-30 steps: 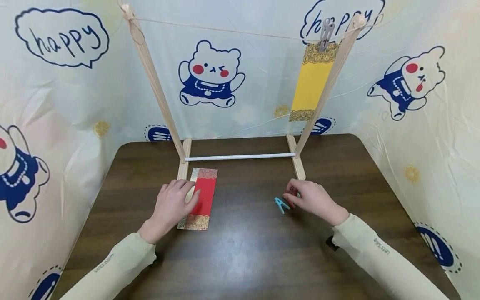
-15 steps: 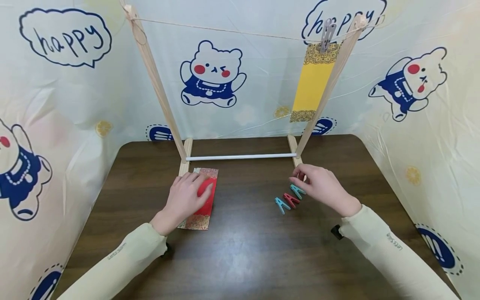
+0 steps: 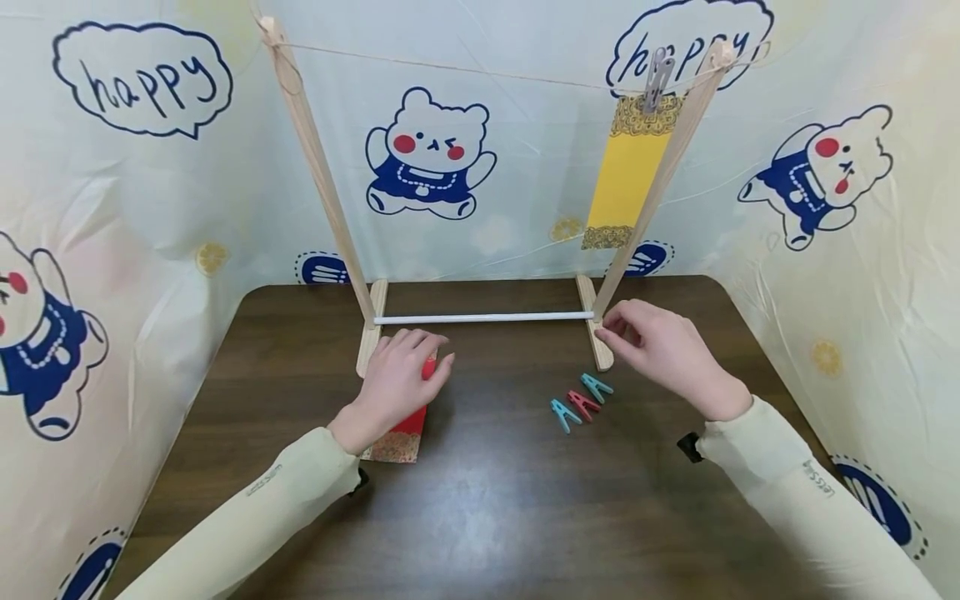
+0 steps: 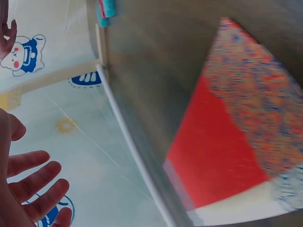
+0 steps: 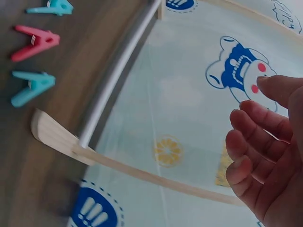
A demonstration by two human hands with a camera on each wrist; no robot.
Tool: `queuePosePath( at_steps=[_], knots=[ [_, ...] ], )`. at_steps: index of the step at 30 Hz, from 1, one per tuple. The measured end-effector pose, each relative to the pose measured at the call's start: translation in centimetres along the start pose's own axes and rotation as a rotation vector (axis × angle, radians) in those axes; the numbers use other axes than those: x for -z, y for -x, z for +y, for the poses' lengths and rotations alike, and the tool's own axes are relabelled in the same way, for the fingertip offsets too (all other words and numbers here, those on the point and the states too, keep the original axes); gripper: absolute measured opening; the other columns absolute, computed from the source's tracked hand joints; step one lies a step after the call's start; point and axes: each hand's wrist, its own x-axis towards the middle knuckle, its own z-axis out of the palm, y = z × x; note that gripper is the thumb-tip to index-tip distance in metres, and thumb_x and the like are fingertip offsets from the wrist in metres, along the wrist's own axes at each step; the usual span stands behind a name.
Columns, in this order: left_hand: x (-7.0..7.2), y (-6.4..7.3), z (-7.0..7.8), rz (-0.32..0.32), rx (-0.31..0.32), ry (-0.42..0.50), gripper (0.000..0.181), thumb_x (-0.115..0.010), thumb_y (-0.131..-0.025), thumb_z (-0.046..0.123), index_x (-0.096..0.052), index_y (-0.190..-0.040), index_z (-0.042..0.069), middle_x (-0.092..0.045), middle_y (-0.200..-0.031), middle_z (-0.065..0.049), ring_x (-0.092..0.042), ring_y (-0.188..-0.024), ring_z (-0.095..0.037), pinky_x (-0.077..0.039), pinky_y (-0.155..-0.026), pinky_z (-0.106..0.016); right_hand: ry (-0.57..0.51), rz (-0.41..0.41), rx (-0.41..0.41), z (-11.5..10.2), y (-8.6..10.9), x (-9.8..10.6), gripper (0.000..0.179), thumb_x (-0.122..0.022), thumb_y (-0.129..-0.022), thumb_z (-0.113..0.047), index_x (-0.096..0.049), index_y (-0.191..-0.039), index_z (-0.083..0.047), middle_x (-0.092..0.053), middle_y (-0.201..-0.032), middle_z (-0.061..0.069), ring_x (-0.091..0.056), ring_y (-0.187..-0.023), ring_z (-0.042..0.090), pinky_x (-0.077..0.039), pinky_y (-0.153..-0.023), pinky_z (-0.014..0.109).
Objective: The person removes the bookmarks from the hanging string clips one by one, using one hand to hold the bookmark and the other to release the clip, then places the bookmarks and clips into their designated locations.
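Observation:
My left hand (image 3: pixel 405 379) hovers over a red paper strip (image 3: pixel 411 421) with patterned ends, hiding much of it. In the left wrist view the fingers of that left hand (image 4: pixel 35 187) are spread and hold nothing. A cream paper strip (image 4: pixel 241 209) shows from under the red one. Beside the rack's right foot, my right hand (image 3: pixel 671 354) hangs in the air with loosely bent fingers. The right wrist view shows nothing in this right hand (image 5: pixel 270 146). Two blue clothespins (image 3: pixel 597 387) and a red clothespin (image 3: pixel 583 406) lie in a row below it.
A wooden rack (image 3: pixel 318 183) stands at the table's back, joined low by a white rod (image 3: pixel 483 318). A string (image 3: pixel 450 67) spans its post tops. From it hangs a yellow paper strip (image 3: pixel 628 179) in a grey clothespin (image 3: pixel 658 79). A printed cloth surrounds the table.
My right hand has left the clothespins, moving right and up; all of them now show. The left hand has shifted right and slightly up across the red strip.

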Motion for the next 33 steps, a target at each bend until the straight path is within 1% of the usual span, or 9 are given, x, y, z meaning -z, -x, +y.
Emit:
queuePosePath(
  at_steps=[6,9,15,18,22,25,30,33],
  knots=[
    [0.0,-1.7,0.9,0.031,-0.030,0.010,0.027,-0.065,-0.100,0.032,-0.076,-0.113,0.011,-0.074,-0.108,-0.007,-0.066,-0.098,-0.030,-0.052,-0.083,-0.049,0.039,0.055,0.002,-0.4,-0.9,2.1,0.011,-0.079,-0.094,-0.020,-0.070,-0.098,-0.013,-0.068,-0.087,0.000,-0.062,-0.077,0.015,-0.055,-0.068,0.040],
    [0.2,-2.7,1.4,0.044,-0.038,0.030,0.026,-0.066,-0.099,0.031,-0.076,-0.113,0.011,-0.074,-0.107,-0.007,-0.066,-0.097,-0.030,-0.052,-0.081,-0.049,0.054,0.080,0.007,-0.6,-1.4,3.2,0.012,-0.079,-0.094,-0.020,-0.070,-0.098,-0.012,-0.067,-0.087,0.001,-0.062,-0.078,0.017,-0.054,-0.069,0.040],
    [0.3,-4.5,2.4,0.058,-0.051,0.067,0.027,-0.067,-0.099,0.030,-0.076,-0.113,0.009,-0.075,-0.108,-0.008,-0.067,-0.096,-0.029,-0.051,-0.076,-0.046,0.050,0.137,0.068,-0.9,-2.6,5.5,0.011,-0.078,-0.094,-0.013,-0.070,-0.099,-0.008,-0.066,-0.086,0.004,-0.059,-0.076,0.018,-0.049,-0.068,0.038],
    [0.3,-5.5,2.8,0.062,-0.051,0.088,0.026,-0.066,-0.100,0.030,-0.076,-0.113,0.010,-0.075,-0.108,-0.007,-0.067,-0.097,-0.029,-0.050,-0.077,-0.045,0.049,0.151,0.083,-1.0,-3.1,6.5,0.010,-0.076,-0.095,-0.012,-0.070,-0.100,-0.007,-0.068,-0.088,0.006,-0.061,-0.078,0.020,-0.051,-0.070,0.040],
    [0.2,-6.5,3.5,0.055,-0.048,0.129,0.024,-0.064,-0.101,0.029,-0.075,-0.112,0.011,-0.075,-0.108,-0.006,-0.066,-0.099,-0.027,-0.051,-0.082,-0.046,0.058,0.147,0.078,-1.2,-3.7,7.6,0.010,-0.075,-0.096,-0.012,-0.071,-0.102,-0.006,-0.070,-0.092,0.008,-0.064,-0.084,0.022,-0.052,-0.073,0.041],
    [0.1,-7.2,4.1,0.058,-0.055,0.148,0.025,-0.064,-0.102,0.030,-0.075,-0.113,0.011,-0.075,-0.108,-0.006,-0.066,-0.101,-0.027,-0.051,-0.084,-0.047,0.071,0.133,0.077,-1.2,-4.1,8.3,0.010,-0.075,-0.096,-0.011,-0.070,-0.102,-0.005,-0.070,-0.092,0.009,-0.064,-0.084,0.023,-0.051,-0.073,0.041],
    [-0.2,-8.3,4.8,0.096,-0.062,0.161,0.027,-0.063,-0.102,0.032,-0.076,-0.112,0.011,-0.075,-0.108,-0.007,-0.067,-0.102,-0.028,-0.052,-0.082,-0.047,0.094,0.102,0.053,-1.4,-4.9,9.6,0.011,-0.073,-0.098,-0.013,-0.070,-0.104,-0.005,-0.071,-0.094,0.010,-0.064,-0.084,0.024,-0.052,-0.073,0.043],
    [-0.4,-9.0,5.0,0.112,-0.060,0.179,0.026,-0.063,-0.102,0.031,-0.076,-0.111,0.010,-0.076,-0.107,-0.008,-0.068,-0.101,-0.029,-0.053,-0.082,-0.048,0.096,0.102,0.039,-1.5,-5.3,10.5,0.013,-0.071,-0.099,-0.015,-0.070,-0.106,-0.004,-0.072,-0.096,0.011,-0.063,-0.085,0.025,-0.051,-0.073,0.042]
  ],
)
